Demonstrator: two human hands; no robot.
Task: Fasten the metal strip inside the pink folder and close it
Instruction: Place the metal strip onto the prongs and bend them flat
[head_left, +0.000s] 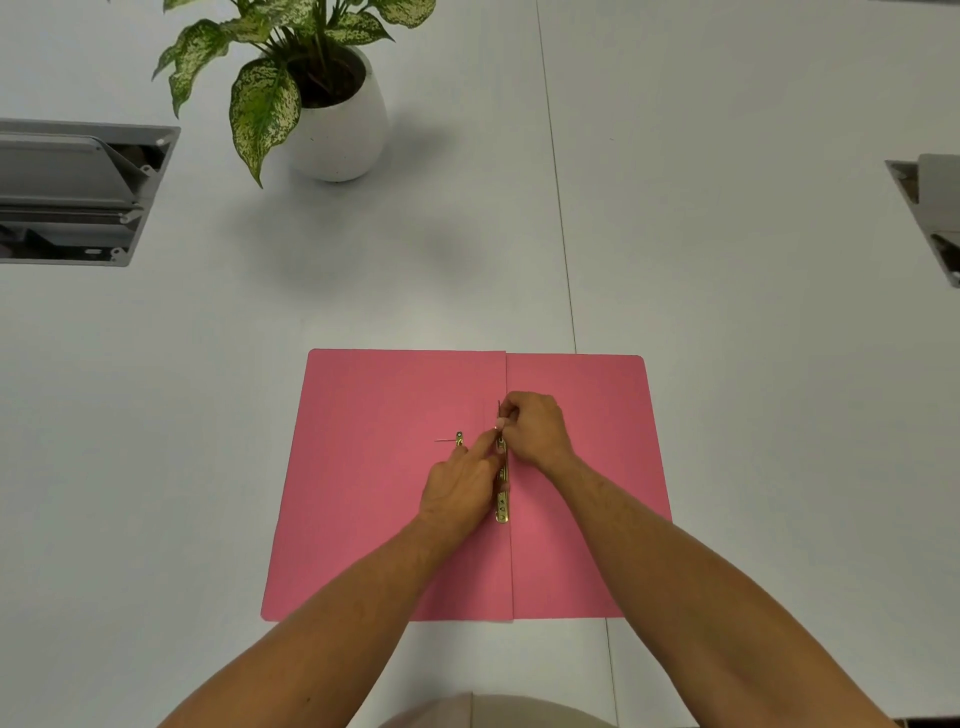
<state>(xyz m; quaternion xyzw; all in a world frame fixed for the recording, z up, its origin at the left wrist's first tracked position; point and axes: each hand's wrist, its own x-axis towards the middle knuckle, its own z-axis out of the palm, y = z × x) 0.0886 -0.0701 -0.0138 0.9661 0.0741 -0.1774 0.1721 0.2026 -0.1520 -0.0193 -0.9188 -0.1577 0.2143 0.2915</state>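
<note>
A pink folder (363, 493) lies open and flat on the white table. A brass metal strip (502, 506) runs along its centre fold. My right hand (535, 428) pinches a thin upright metal prong (499, 408) at the strip's far end. My left hand (460, 488) rests on the strip's middle, with its fingers stretched toward that prong. A second small brass piece (459, 439) with a thin prong pointing left lies on the left flap, just beyond my left fingertips.
A potted plant in a white pot (340, 124) stands far left of centre. Grey open cable hatches sit in the table at the left (78, 197) and right (930, 218) edges. A table seam (558, 208) runs away from the folder.
</note>
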